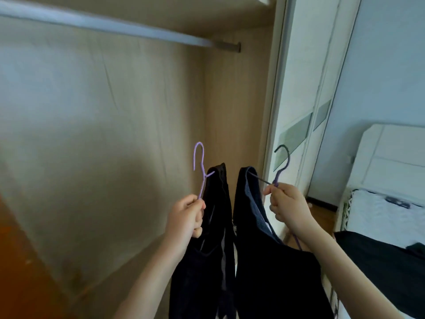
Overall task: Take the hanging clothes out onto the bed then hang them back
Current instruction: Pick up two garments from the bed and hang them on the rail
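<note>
Two hangered garments held up inside the open wardrobe

The left hand is curled round the stem of a purple hanger, and a black garment hangs just right of that fist. The right hand pinches a second purple hanger, its dark garment draping below and left. Both hooks are well below the rail; the bed lies to the right.

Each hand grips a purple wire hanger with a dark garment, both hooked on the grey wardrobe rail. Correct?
No. The head view shows both purple wire hangers held well below the grey wardrobe rail, unhooked, by the left hand and right hand.
</note>
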A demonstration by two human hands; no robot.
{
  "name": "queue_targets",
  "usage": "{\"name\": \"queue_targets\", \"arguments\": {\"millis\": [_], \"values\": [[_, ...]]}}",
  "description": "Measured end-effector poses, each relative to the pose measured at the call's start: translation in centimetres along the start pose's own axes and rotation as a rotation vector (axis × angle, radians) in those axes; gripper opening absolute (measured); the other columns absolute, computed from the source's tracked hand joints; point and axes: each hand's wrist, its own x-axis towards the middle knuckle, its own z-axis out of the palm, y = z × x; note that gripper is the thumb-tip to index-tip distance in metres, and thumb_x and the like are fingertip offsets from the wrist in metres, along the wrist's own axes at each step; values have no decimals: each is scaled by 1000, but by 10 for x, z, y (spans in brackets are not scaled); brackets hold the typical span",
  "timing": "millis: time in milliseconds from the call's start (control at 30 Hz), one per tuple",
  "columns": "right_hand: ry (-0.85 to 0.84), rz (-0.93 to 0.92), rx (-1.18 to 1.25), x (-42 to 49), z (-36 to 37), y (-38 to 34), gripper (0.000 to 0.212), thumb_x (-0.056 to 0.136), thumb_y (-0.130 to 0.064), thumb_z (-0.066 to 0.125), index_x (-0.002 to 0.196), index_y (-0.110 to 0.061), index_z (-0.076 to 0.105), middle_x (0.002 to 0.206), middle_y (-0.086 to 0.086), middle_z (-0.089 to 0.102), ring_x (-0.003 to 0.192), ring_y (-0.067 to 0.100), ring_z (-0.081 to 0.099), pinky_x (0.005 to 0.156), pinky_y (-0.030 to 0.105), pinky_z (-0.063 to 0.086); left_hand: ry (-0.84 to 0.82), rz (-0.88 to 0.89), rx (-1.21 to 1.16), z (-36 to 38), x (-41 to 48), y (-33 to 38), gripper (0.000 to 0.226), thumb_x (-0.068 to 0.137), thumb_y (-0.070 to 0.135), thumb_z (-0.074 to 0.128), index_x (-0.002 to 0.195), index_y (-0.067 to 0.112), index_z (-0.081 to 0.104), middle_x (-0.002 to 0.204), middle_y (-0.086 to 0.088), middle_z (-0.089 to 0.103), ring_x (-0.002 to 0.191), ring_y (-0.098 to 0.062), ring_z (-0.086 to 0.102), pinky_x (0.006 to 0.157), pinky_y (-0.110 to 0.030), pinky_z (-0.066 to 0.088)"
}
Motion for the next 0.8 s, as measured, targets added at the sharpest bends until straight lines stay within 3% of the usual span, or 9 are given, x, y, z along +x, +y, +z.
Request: {"name": "queue_targets", "arguments": {"millis": [200, 300, 567, 733, 800], "values": [[-143, -191, -54, 169, -7, -33, 31, 98, -5, 35, 75, -9, 55, 46, -6, 33, 36, 8, 28, 36, 17, 20, 114, 102, -40, 43, 131, 34, 26, 99, 0, 41, 74, 3, 46, 43, 6, 24, 34, -6, 16, 37, -12, 16], [-222, -213, 6, 241, -3, -63, 32, 99, -5, 34, 76, -8, 56, 53, 4, 33, 41, 13, 29, 39, 19, 20, 174, 120, -36, 58, 181, 61, 27, 99, 1, 40, 73, 3, 45, 41, 6, 24, 32, -5, 16, 38, -10, 17], [-287, -198, 80, 383, 52, -170, 23, 98, 1, 35, 84, -3, 53, 56, 4, 35, 26, 6, 30, 32, 18, 21, 307, 208, 20, 74, 280, 121, 30, 99, -2, 37, 71, 5, 45, 38, 8, 25, 28, -4, 18, 35, -9, 18], [-242, -200, 45, 450, 88, -226, 12, 98, -2, 36, 104, -5, 46, 71, 4, 46, 51, 13, 39, 33, 21, 30, 332, 238, 20, 66, 322, 143, 30, 98, -2, 36, 70, 5, 46, 37, 9, 26, 28, -3, 18, 35, -9, 17], [-231, -166, 3, 471, 98, -245, 12, 101, -7, 37, 98, -5, 48, 72, 2, 45, 56, 12, 40, 40, 21, 33, 327, 245, 16, 59, 336, 148, 31, 98, -2, 36, 70, 5, 45, 37, 9, 25, 28, -3, 17, 35, -8, 17]]}}
